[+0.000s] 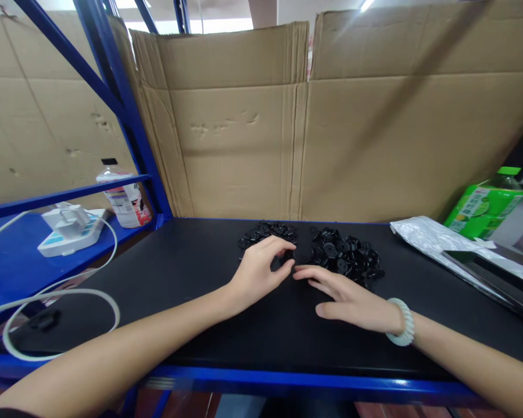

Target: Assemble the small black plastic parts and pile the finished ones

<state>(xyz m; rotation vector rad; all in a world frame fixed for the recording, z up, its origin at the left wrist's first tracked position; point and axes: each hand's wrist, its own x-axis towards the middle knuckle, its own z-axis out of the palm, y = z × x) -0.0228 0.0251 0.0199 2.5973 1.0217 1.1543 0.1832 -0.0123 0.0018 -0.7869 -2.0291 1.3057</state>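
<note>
Two heaps of small black plastic parts lie on the black table top [178, 278]: a smaller left pile [265, 231] and a larger right pile [344, 255]. My left hand [259, 273] rests at the near edge of the left pile, fingers curled in a pinch around a small black part. My right hand [348, 299], with a pale bead bracelet on the wrist, lies flat on the table with fingers stretched toward the left hand, just in front of the right pile. The fingertips of both hands nearly meet.
Cardboard sheets [244, 133] wall off the back. At left, a blue shelf [9, 261] carries a white power strip [70, 229], a white cable [61, 290] and a bottle [124, 200]. At right lie a silver bag [431, 238], a green bottle [483, 209] and a dark tray [497, 278].
</note>
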